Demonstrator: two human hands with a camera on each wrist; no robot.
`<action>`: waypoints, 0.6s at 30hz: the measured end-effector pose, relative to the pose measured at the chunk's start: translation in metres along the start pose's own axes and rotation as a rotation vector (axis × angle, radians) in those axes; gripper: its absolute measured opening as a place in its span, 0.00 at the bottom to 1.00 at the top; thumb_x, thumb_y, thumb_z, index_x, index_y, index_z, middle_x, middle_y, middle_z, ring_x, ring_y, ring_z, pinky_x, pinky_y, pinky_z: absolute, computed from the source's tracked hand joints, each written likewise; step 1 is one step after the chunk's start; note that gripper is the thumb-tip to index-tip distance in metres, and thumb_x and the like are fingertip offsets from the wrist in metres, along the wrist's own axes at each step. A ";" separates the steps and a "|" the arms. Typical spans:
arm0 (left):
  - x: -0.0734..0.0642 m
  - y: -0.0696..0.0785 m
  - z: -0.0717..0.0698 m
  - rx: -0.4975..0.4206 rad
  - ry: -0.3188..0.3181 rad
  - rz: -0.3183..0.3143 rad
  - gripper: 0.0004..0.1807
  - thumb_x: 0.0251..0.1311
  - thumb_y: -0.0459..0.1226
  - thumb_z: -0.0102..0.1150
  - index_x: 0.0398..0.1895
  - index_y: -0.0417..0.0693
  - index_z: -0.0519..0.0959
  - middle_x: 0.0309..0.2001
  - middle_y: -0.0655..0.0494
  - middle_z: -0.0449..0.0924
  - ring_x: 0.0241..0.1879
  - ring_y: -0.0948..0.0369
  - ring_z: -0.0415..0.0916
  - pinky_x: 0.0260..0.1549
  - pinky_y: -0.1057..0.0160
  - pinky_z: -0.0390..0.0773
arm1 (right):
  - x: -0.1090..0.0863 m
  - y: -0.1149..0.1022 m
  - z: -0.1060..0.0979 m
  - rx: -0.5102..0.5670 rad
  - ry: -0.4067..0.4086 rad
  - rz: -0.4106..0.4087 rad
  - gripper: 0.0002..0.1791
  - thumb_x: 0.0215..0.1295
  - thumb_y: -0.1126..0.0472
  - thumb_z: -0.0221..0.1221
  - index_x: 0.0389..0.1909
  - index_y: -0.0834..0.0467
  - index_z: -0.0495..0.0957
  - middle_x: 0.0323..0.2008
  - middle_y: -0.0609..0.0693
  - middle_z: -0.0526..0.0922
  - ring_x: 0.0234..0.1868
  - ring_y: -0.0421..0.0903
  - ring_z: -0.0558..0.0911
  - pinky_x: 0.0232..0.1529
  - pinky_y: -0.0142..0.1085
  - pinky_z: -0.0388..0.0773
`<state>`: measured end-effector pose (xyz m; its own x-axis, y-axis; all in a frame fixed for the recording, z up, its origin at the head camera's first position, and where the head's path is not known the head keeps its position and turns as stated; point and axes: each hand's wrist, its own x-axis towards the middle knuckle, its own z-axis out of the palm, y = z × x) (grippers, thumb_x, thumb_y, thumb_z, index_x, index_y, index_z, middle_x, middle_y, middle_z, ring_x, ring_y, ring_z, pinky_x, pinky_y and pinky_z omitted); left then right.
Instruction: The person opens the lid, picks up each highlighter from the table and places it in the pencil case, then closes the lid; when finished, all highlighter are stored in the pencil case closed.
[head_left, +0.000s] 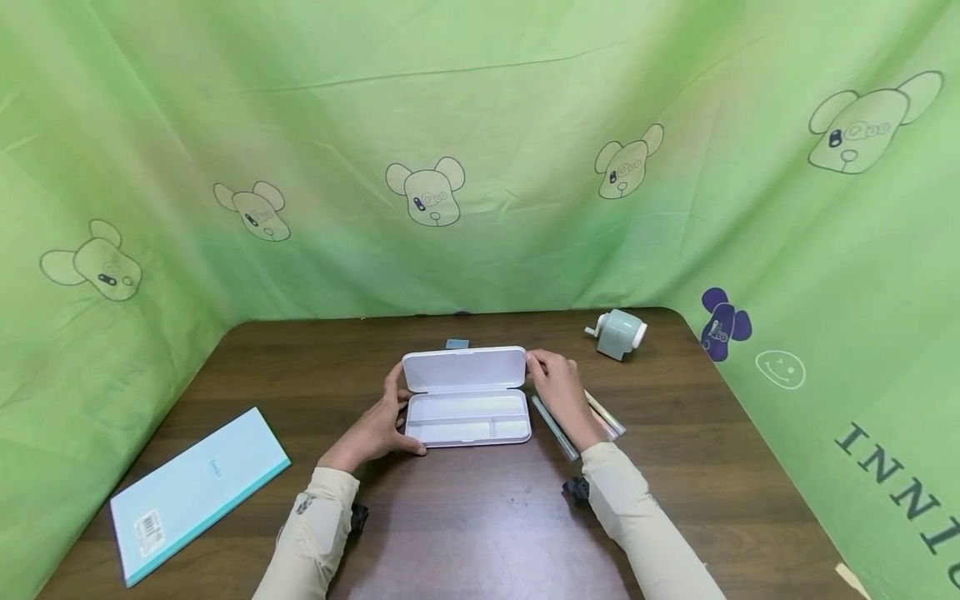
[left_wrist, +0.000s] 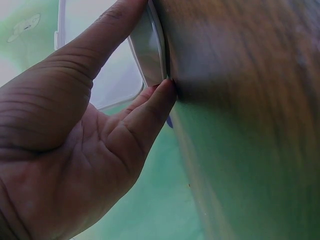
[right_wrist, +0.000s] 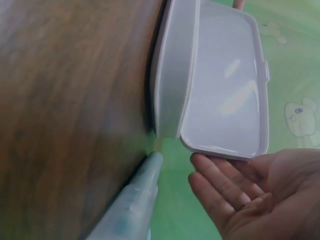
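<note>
A white pencil case (head_left: 468, 429) lies on the table with its lid (head_left: 465, 369) raised, showing bare compartments inside. My left hand (head_left: 378, 427) grips the left end of the base, thumb at the front corner and fingers round the back. In the left wrist view, a fingertip reaches under the base's edge beside the tabletop. At the lid's right edge is my right hand (head_left: 558, 387). Its loosely extended fingers (right_wrist: 215, 182) touch that edge, and none crosses the lid's inner face in the right wrist view. A grey-green pen (head_left: 555, 427) lies just right of the case.
More slim pens (head_left: 604, 414) lie partly hidden beyond my right wrist. A green-grey crank pencil sharpener (head_left: 620, 333) stands at the back right. To the left lies a light-blue notebook (head_left: 198, 492). Behind the lid is a small blue item (head_left: 457, 343). Green printed cloth (head_left: 510, 267) surrounds the table.
</note>
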<state>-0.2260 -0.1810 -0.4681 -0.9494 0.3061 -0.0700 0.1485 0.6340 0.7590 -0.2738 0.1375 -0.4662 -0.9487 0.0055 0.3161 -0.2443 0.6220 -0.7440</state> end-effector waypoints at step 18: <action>0.003 -0.006 0.000 0.033 -0.001 0.010 0.86 0.48 0.33 0.89 0.87 0.51 0.20 0.70 0.33 0.74 0.73 0.39 0.71 0.70 0.38 0.69 | 0.003 0.001 0.001 0.067 -0.024 0.002 0.12 0.81 0.65 0.61 0.49 0.69 0.89 0.42 0.63 0.92 0.40 0.56 0.93 0.47 0.51 0.88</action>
<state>-0.2302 -0.1839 -0.4726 -0.9475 0.3133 -0.0636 0.1668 0.6541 0.7378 -0.2773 0.1375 -0.4664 -0.9536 -0.0124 0.3007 -0.2541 0.5683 -0.7826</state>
